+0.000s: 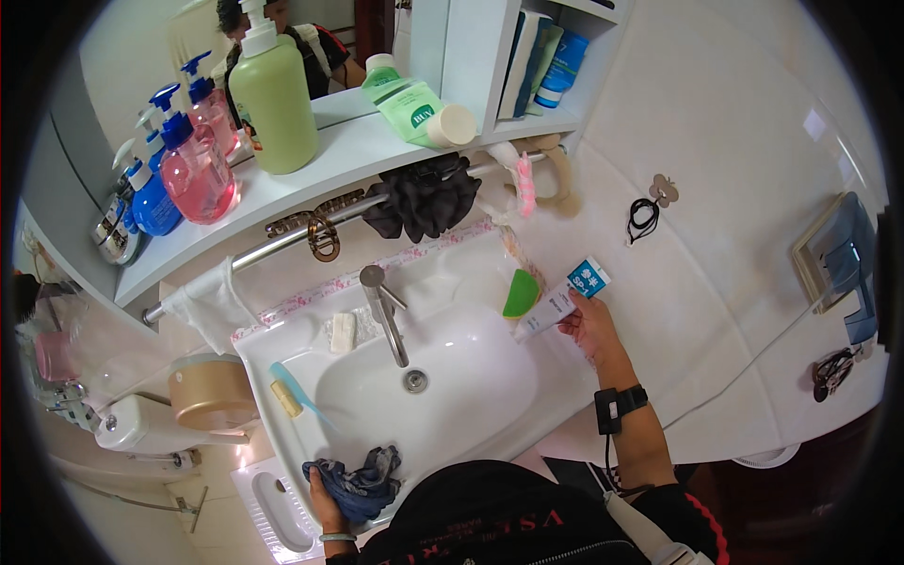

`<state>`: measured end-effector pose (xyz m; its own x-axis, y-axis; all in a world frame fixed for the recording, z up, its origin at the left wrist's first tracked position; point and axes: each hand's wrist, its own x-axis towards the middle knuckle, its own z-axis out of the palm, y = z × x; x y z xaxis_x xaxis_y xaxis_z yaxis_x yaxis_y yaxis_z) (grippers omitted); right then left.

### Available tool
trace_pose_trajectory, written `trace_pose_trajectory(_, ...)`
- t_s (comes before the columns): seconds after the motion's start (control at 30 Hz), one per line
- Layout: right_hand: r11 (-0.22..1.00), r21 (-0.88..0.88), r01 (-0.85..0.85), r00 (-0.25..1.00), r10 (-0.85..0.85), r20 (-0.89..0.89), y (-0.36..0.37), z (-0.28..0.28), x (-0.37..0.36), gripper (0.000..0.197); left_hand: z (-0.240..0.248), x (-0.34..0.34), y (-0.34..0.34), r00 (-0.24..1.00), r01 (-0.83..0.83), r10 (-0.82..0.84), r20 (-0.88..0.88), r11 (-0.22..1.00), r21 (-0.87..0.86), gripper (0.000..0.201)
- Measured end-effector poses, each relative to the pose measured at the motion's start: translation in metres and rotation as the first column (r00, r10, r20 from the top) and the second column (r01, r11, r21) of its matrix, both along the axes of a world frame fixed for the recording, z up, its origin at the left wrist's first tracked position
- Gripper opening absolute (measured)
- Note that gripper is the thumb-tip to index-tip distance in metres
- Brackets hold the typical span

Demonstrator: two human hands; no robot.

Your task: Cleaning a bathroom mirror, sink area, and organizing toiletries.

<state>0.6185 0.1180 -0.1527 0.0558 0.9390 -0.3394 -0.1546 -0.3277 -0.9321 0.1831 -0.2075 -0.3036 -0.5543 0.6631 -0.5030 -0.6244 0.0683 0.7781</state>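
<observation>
My right hand point(593, 328) is closed around a white and blue squeeze tube point(546, 314) at the sink's right rim. Just left of the tube, a green sponge point(521, 294) stands on the rim. At the near left corner, my left hand point(326, 507) grips a crumpled dark blue cloth point(358, 482), which lies over the edge of the white sink point(471, 419). Behind the basin rises a metal faucet point(384, 315), with a white soap bar point(343, 332) to its left. A light blue handled item point(295, 384) and a small yellowish piece point(285, 398) rest on the left rim.
Above the sink runs a white shelf point(325, 151) with a green pump bottle point(275, 105), pink soap bottles point(196, 174) and a green tube point(407, 108). A metal rail point(273, 247) below carries a white towel point(209, 306), hair clips and a black bath puff point(424, 198).
</observation>
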Motion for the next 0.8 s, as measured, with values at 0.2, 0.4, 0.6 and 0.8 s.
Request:
trace_pose_trajectory(0.2,0.959,0.208,-0.192,0.978,0.17,0.117,-0.009,0.079,-0.045,0.031,0.01,0.004,0.003,1.0,-0.014,0.014,-0.003,1.0,-0.007,0.045)
trace_pose_trajectory(0.4,0.74,0.52,-0.426,0.892,0.25,0.376,-0.012,0.212,-0.112,0.028,-0.013,-0.006,-0.007,0.998,0.009,-0.006,-0.055,0.999,0.052,0.045)
trace_pose_trajectory(0.6,0.581,0.685,-0.44,0.872,0.095,0.48,0.007,0.311,-0.172,0.032,0.039,0.008,0.002,0.983,-0.015,-0.002,0.183,0.996,0.092,0.034)
trace_pose_trajectory(0.8,0.477,0.666,-0.573,0.789,0.101,0.606,0.053,0.337,-0.231,0.037,0.003,-0.001,-0.004,0.987,0.091,-0.081,-0.139,0.993,0.072,0.047)
